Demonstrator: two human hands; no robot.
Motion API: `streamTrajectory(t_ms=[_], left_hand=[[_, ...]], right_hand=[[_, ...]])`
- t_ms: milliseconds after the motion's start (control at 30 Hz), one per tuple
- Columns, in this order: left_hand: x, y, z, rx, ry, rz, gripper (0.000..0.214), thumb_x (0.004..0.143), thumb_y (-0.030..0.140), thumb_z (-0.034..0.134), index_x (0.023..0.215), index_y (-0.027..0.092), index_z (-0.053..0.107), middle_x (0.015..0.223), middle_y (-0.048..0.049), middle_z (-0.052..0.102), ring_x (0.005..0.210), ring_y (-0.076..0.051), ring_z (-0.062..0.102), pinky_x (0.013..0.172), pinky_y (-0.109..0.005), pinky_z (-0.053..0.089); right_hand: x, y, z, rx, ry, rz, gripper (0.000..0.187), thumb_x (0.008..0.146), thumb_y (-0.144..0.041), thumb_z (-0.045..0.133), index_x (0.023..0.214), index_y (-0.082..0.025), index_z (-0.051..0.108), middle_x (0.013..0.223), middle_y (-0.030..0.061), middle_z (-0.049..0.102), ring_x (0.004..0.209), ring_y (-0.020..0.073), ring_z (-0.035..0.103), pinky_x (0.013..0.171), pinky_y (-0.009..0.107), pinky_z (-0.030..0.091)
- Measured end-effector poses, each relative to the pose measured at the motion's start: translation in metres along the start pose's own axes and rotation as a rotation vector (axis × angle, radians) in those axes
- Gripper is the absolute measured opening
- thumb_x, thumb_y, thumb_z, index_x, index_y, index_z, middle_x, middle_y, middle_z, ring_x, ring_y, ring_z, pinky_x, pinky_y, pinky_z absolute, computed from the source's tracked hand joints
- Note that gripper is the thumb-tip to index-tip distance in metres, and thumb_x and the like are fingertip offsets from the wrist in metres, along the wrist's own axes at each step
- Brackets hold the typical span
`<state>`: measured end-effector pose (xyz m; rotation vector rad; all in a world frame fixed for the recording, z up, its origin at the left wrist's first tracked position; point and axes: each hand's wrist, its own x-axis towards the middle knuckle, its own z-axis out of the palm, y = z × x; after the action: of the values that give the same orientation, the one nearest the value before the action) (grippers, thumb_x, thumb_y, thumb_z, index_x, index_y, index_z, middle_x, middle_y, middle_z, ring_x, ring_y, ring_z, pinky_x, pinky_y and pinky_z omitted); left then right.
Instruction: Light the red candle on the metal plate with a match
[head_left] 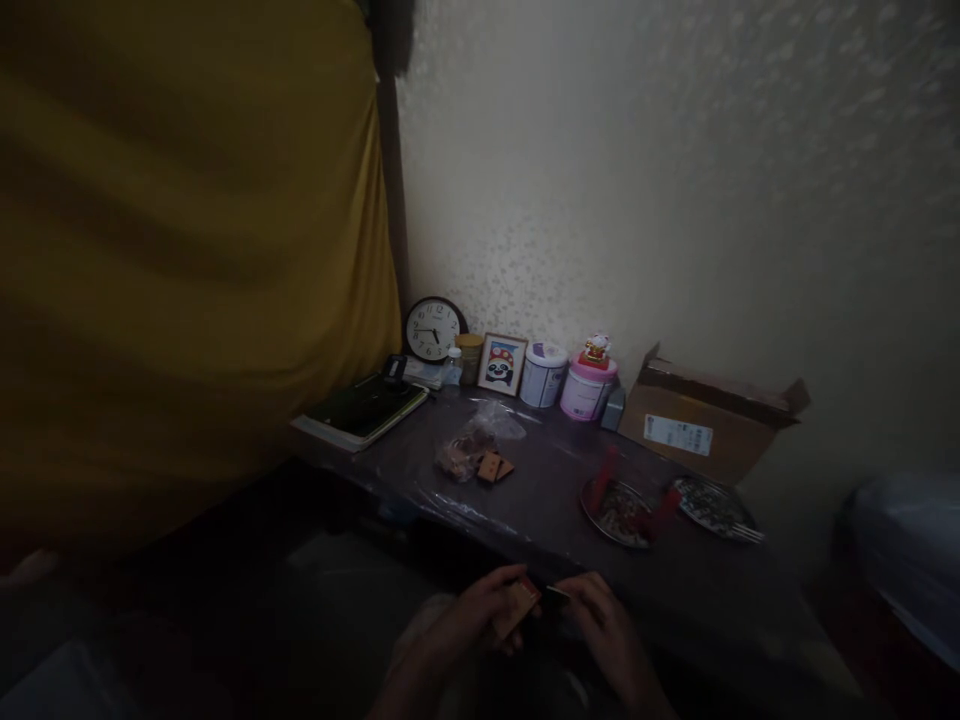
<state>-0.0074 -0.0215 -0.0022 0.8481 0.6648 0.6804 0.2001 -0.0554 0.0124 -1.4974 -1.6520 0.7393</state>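
Low in the dim frame, my left hand [480, 620] is closed round a small flat tan piece [517, 605], like thin wood or card. My right hand [604, 615] pinches a small thin item [556, 592] right beside it, too dark to name. Both hands sit close together below the front edge of a dark table [555, 470]. On the table lie a clear plastic bag [472, 440] and a few similar tan pieces [491, 467].
A yellow curtain [187, 250] fills the left. Along the wall stand a clock [433, 329], a framed panda picture [502, 365], two round tubs [544, 374], a pink tub with a figurine [589, 385], and a cardboard box [705, 420]. Two metal plates [622, 512] and a book [364, 410] lie on the table.
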Motion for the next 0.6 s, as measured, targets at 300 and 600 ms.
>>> streamTrajectory(t_ms=[300,600], left_hand=[[0.004,-0.004,0.007,-0.174,0.025,-0.037,0.058,0.066,0.016,0.053,0.123,0.013,0.045,0.09,-0.0114,0.069,0.074,-0.019,0.067,0.071,-0.032,0.046],[-0.004,-0.002,0.001,-0.176,-0.003,-0.033,0.05,0.068,0.028,0.06,0.116,0.022,0.049,0.117,-0.0124,0.059,0.094,-0.025,0.064,0.08,-0.037,0.045]], right_hand=[[0.003,-0.009,0.012,0.19,0.019,0.115,0.014,0.073,-0.033,0.053,0.073,-0.019,0.057,0.07,0.0001,0.058,0.071,0.0175,0.057,0.066,0.026,0.044],[0.005,-0.006,0.012,0.366,0.088,0.191,0.017,0.068,-0.036,0.062,0.068,-0.02,0.056,0.062,-0.0044,0.051,0.058,0.0125,0.049,0.053,0.021,0.038]])
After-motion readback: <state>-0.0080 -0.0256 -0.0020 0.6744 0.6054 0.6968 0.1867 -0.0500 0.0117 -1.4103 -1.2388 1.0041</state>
